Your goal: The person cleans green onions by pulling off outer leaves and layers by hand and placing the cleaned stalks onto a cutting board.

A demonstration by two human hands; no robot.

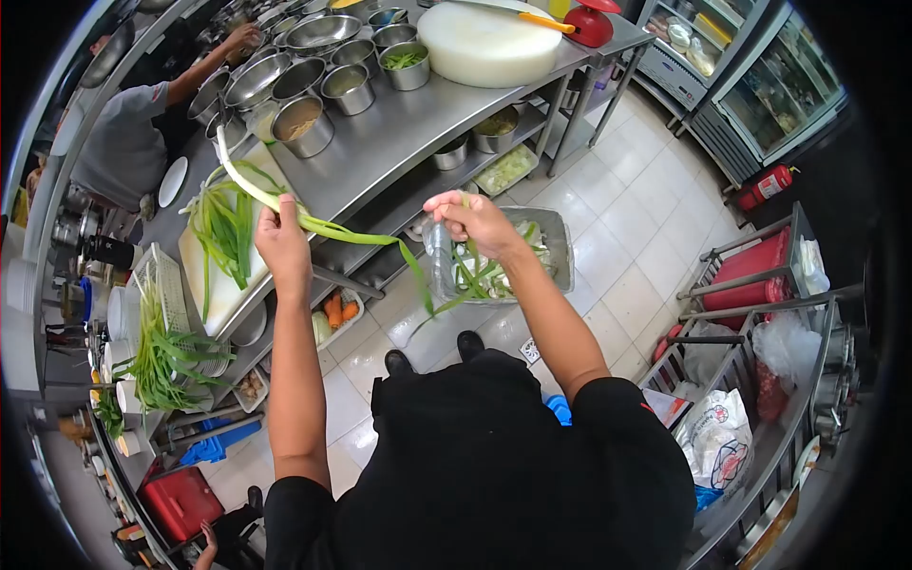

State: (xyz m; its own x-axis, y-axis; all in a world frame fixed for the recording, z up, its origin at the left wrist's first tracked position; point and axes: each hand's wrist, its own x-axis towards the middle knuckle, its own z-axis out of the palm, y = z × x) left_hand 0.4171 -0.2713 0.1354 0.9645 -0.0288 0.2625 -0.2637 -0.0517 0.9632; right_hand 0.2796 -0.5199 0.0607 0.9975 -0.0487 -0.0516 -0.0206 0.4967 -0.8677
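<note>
My left hand [283, 237] is closed round a long green onion [332, 230], whose white end points up and left over the cutting board. Its green leaves trail to the right and droop between my hands. My right hand [472, 220] has its fingers pinched above a grey bin [567, 249] of green and white scraps; a bit of green shows at the fingers, too small to make out. More green onions [224, 223] lie on the white cutting board [273, 171] beside my left hand.
Steel pots [348, 93] crowd the counter behind a round white block [489, 43] with an orange-handled knife [546, 21]. A basket [169, 285] with green onions stands at the left. Another person [123, 142] reaches towards the pots. A red extinguisher [763, 188] is at the right.
</note>
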